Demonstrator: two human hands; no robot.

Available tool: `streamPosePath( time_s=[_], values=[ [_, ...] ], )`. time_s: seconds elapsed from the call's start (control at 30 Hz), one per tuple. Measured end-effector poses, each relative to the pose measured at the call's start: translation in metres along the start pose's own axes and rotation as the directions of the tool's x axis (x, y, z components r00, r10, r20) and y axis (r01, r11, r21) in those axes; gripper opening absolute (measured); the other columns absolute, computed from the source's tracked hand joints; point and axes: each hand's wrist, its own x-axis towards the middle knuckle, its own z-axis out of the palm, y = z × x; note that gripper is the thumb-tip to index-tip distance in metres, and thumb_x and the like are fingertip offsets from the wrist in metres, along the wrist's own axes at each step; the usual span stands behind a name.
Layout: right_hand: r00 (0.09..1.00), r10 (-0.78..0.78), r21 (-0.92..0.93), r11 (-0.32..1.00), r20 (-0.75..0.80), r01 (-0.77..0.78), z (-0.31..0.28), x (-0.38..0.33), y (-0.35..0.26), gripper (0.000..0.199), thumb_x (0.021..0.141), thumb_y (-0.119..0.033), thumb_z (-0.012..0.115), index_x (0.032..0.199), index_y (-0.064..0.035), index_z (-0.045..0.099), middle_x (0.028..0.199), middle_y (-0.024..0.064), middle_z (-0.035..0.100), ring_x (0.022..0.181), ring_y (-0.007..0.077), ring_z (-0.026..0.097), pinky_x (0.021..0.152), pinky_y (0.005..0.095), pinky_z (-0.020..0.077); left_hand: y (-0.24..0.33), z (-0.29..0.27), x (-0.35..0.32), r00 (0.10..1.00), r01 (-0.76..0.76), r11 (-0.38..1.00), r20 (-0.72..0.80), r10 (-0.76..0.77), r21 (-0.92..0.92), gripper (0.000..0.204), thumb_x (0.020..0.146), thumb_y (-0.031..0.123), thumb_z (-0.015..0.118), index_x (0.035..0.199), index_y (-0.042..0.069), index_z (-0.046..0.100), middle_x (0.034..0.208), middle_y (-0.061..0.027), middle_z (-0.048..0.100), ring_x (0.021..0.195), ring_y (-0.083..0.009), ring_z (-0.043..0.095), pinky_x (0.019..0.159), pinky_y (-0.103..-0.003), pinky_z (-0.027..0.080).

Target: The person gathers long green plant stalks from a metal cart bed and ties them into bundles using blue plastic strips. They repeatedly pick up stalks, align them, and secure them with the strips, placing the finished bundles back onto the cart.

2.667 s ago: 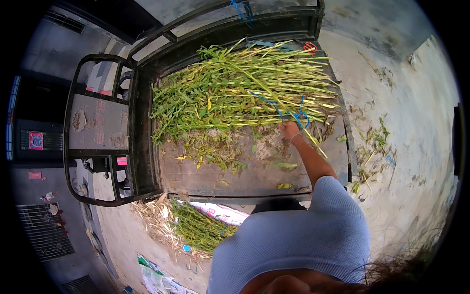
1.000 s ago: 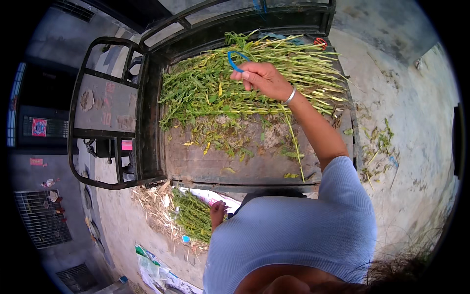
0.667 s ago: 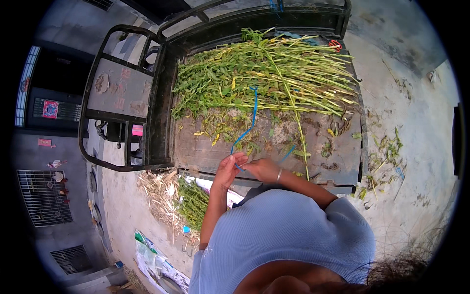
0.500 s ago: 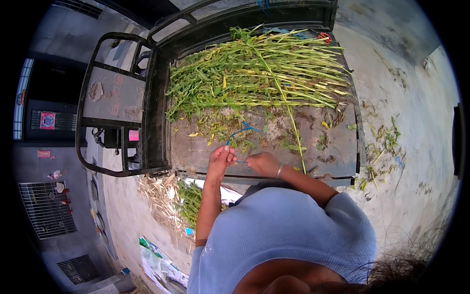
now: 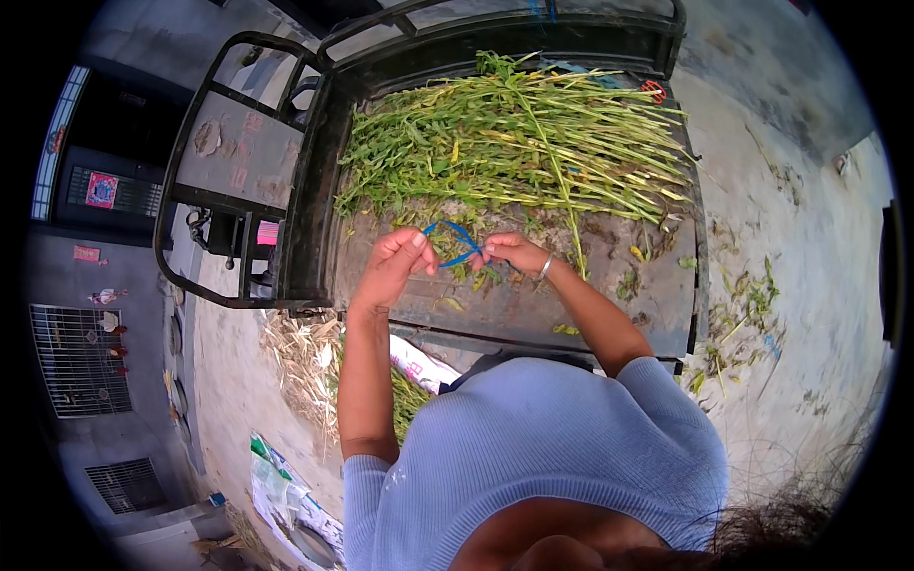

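Observation:
A thin blue strap (image 5: 459, 228) stretches in a loop between my two hands, over the near part of a cart bed (image 5: 419, 303). My left hand (image 5: 395, 262) pinches the loop at its left side. Fingers of my right hand (image 5: 511, 252) are closed on the strap where its two strands cross, and a short dark end sticks out below. Beyond my hands lies a wide layer of green leafy stalks (image 5: 514, 143), leaves to the left and bare cut stems to the right. One long stalk (image 5: 557, 181) lies crosswise on top, its lower end near my right wrist.
A black metal rail frame (image 5: 171, 200) rises at the bed's left end. Dry husks (image 5: 300, 357) and a white printed sack (image 5: 419, 366) lie on the ground at the near left. Leaf scraps (image 5: 752, 305) litter the concrete to the right. A red ring-shaped thing (image 5: 653, 91) sits at the far right corner.
Both hands have moved up and farther over the bed. The blue strap, earlier trailing away from my left hand with a forked end, now forms a loop between my hands.

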Motion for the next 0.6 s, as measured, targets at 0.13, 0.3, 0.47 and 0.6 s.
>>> streamPosePath(
  time_s=[0.13, 0.3, 0.47, 0.6],
  values=[
    [0.994, 0.031, 0.441, 0.894, 0.108, -0.076, 0.007, -0.004, 0.021, 0.02, 0.092, -0.021, 0.045, 0.079, -0.0064, 0.049, 0.07, 0.0036, 0.051, 0.067, 0.0169, 0.053, 0.082, 0.0374, 0.0461, 0.005, -0.023, 0.011, 0.951, -0.199, 0.943, -0.286, 0.12, -0.267, 0.029, 0.092, 0.029, 0.046, 0.074, 0.006, 0.052, 0.059, -0.0016, 0.045, 0.066, -0.0142, 0.051, 0.071, -0.035, 0.047],
    [0.979, 0.142, 0.693, 0.692, 0.147, -0.204, 0.009, -0.026, 0.017, 0.02, 0.092, -0.026, 0.046, 0.083, -0.0087, 0.047, 0.063, -0.0008, 0.04, 0.052, 0.0098, 0.038, 0.058, 0.0328, 0.0434, -0.032, -0.089, -0.007, 0.823, -0.243, 0.754, -0.541, -0.172, -0.611, 0.025, 0.089, 0.031, 0.05, 0.077, 0.01, 0.054, 0.064, 0.0019, 0.049, 0.071, -0.0144, 0.055, 0.074, -0.036, 0.047],
    [0.963, 0.221, 0.672, 0.691, 0.154, -0.266, 0.008, -0.035, -0.012, 0.018, 0.091, -0.025, 0.047, 0.085, -0.0079, 0.049, 0.067, 0.0003, 0.043, 0.052, 0.0088, 0.038, 0.047, 0.0254, 0.0355, -0.085, -0.123, -0.026, 0.763, -0.195, 0.651, -0.53, -0.369, -0.734, 0.019, 0.086, 0.033, 0.055, 0.086, 0.014, 0.059, 0.072, 0.0047, 0.056, 0.081, -0.0138, 0.057, 0.079, -0.035, 0.045],
    [0.965, 0.247, 0.609, 0.754, 0.086, -0.247, 0.004, -0.039, -0.009, 0.014, 0.09, -0.02, 0.049, 0.087, -0.0061, 0.052, 0.071, 0.0024, 0.048, 0.055, 0.011, 0.043, 0.047, 0.0252, 0.0388, -0.106, -0.124, -0.034, 0.721, -0.188, 0.614, -0.533, -0.443, -0.766, 0.019, 0.085, 0.033, 0.056, 0.091, 0.016, 0.061, 0.079, 0.0057, 0.059, 0.084, -0.0135, 0.058, 0.08, -0.036, 0.044]
  ],
)
